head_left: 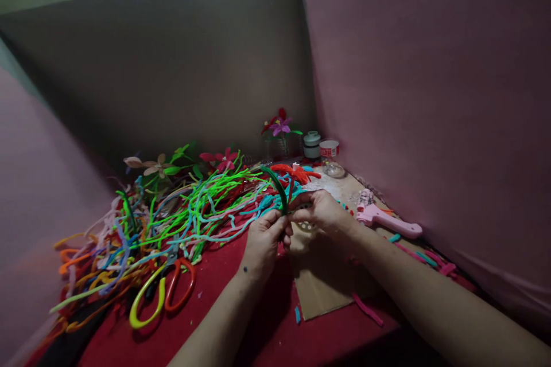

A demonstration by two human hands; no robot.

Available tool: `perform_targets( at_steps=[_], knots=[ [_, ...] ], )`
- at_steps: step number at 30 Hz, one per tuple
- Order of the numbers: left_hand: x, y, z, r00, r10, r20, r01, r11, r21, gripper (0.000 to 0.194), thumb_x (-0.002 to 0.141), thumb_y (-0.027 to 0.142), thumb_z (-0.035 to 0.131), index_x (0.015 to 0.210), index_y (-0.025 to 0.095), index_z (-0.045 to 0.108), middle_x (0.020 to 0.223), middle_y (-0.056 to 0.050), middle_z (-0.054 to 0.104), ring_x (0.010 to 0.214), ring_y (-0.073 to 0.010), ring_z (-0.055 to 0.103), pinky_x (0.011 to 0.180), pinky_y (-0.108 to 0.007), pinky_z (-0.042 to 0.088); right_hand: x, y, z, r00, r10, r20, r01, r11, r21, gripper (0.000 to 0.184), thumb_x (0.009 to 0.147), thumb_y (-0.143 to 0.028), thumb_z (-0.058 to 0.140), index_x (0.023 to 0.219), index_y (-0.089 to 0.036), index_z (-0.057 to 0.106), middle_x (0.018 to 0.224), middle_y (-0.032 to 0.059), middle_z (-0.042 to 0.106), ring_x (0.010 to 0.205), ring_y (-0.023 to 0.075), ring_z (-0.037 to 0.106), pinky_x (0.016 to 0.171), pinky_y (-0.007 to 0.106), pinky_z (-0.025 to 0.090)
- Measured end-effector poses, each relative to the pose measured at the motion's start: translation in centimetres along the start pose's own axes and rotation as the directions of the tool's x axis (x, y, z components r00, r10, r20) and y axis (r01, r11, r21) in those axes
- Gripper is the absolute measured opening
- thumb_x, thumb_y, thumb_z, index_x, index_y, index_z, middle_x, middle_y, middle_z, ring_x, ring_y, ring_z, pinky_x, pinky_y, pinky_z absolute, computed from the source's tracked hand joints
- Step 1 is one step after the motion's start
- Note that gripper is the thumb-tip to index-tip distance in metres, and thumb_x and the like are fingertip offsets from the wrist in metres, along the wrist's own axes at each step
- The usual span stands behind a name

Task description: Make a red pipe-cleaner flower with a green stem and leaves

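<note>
Between the thumb and fingers of my left hand (pixel 267 236) is a dark green pipe cleaner piece (pixel 278 184), a curved, leaf-like strip standing up and leaning left. My right hand (pixel 322 211) pinches at its lower end, the fingertips close against my left thumb. The exact spot where the fingers meet is partly hidden. Just behind them, a flower of orange-red pipe cleaners (pixel 297 172) lies on the pile, and a thin red piece shows beside the green one. Below my hands is a sheet of cardboard (pixel 321 292) on the red cloth (pixel 215 292).
Loose pipe cleaners (pixel 206 200) in many colours cover the left and middle. Pliers-like cutters (pixel 172 255) with yellow and red handles lie left. A pink glue gun (pixel 387 219) rests right. Behind stand finished flowers (pixel 280 125), a grey-green jar (pixel 312 144) and a clear cup (pixel 330 155).
</note>
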State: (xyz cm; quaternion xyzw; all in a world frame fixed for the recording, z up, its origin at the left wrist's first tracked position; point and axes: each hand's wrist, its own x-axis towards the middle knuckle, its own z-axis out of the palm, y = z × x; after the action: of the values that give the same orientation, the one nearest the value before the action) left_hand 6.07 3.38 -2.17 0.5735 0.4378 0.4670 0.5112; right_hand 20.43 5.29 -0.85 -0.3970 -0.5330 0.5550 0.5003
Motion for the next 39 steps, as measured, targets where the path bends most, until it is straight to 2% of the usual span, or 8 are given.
perform_targets(
  at_steps=[3,7,16,20,24,27,34,39],
  knots=[
    [-0.2,0.9,-0.1,0.999,0.041,0.002,-0.041,0.998,0.044,0.02,0.074,0.029,0.056,0.062,0.014,0.051,0.052,0.003,0.051,0.041,-0.0063,0.046,0.04,-0.018,0.038,-0.1,-0.2,-0.1,1.0,-0.025,0.005,0.025,0.999,0.034,0.015,0.051,-0.019,0.072,0.065,-0.013,0.068,0.054,-0.0023,0.059,0.051,0.0084,0.048,0.054,0.023,0.037],
    [-0.5,2.7,-0.9,0.98,0.201,-0.018,-0.197,0.974,0.11,0.015,0.075,0.024,0.056,0.064,0.014,0.055,0.05,0.004,0.05,0.043,-0.0065,0.045,0.043,-0.018,0.038,0.0,-1.5,0.3,0.991,-0.124,0.051,0.116,0.985,0.131,0.02,0.053,-0.022,0.073,0.07,-0.013,0.068,0.062,0.0006,0.063,0.056,0.01,0.052,0.058,0.024,0.04],
    [-0.5,3.8,-2.6,0.931,0.338,-0.138,-0.336,0.941,0.043,0.011,0.076,0.021,0.055,0.066,0.015,0.056,0.049,0.004,0.052,0.041,-0.0061,0.046,0.042,-0.018,0.038,0.8,-6.1,2.1,0.95,-0.172,0.262,0.199,0.977,-0.08,0.013,0.063,-0.016,0.065,0.075,-0.011,0.066,0.063,0.0008,0.062,0.058,0.0101,0.054,0.056,0.022,0.042],
    [-0.4,4.1,-3.0,0.907,0.381,-0.178,-0.384,0.923,0.019,0.01,0.076,0.021,0.057,0.067,0.016,0.057,0.047,0.005,0.051,0.039,-0.0057,0.045,0.041,-0.017,0.037,1.0,-6.9,2.8,0.93,-0.219,0.293,0.272,0.95,-0.153,0.014,0.064,-0.016,0.064,0.076,-0.011,0.066,0.065,0.0015,0.061,0.06,0.0111,0.054,0.057,0.023,0.042],
    [-0.1,4.1,-3.3,0.916,0.362,-0.176,-0.367,0.93,0.0,0.012,0.075,0.024,0.059,0.066,0.016,0.057,0.049,0.005,0.05,0.041,-0.006,0.045,0.041,-0.018,0.037,0.9,-6.3,3.4,0.932,-0.229,0.282,0.292,0.934,-0.206,0.017,0.063,-0.019,0.066,0.078,-0.011,0.065,0.069,0.0021,0.062,0.064,0.0119,0.055,0.059,0.023,0.042],
    [-0.1,3.7,-3.2,0.934,0.324,-0.149,-0.327,0.945,0.01,0.017,0.073,0.028,0.06,0.063,0.016,0.055,0.049,0.005,0.048,0.041,-0.0061,0.044,0.041,-0.018,0.037,0.8,-5.1,3.8,0.952,-0.228,0.205,0.264,0.95,-0.169,0.022,0.062,-0.026,0.067,0.078,-0.012,0.063,0.07,0.0023,0.063,0.063,0.0128,0.056,0.059,0.025,0.044],
    [0.0,3.0,-2.6,0.971,0.225,-0.083,-0.225,0.974,0.016,0.019,0.073,0.033,0.061,0.069,0.015,0.056,0.049,0.005,0.049,0.039,-0.0062,0.042,0.039,-0.019,0.035,0.8,-2.6,4.1,0.941,-0.337,0.041,0.339,0.925,-0.174,0.007,0.062,-0.018,0.061,0.067,-0.014,0.061,0.061,-0.0002,0.059,0.058,0.0125,0.052,0.056,0.025,0.041],
    [0.0,2.8,-2.2,0.982,0.178,-0.059,-0.18,0.983,-0.023,0.017,0.074,0.029,0.059,0.066,0.014,0.055,0.048,0.005,0.049,0.039,-0.0056,0.044,0.04,-0.019,0.034,1.0,-1.6,3.1,0.972,-0.23,0.042,0.228,0.973,0.041,0.011,0.06,-0.023,0.067,0.067,-0.015,0.063,0.06,-0.0005,0.058,0.058,0.0131,0.052,0.058,0.027,0.041]
  ],
)
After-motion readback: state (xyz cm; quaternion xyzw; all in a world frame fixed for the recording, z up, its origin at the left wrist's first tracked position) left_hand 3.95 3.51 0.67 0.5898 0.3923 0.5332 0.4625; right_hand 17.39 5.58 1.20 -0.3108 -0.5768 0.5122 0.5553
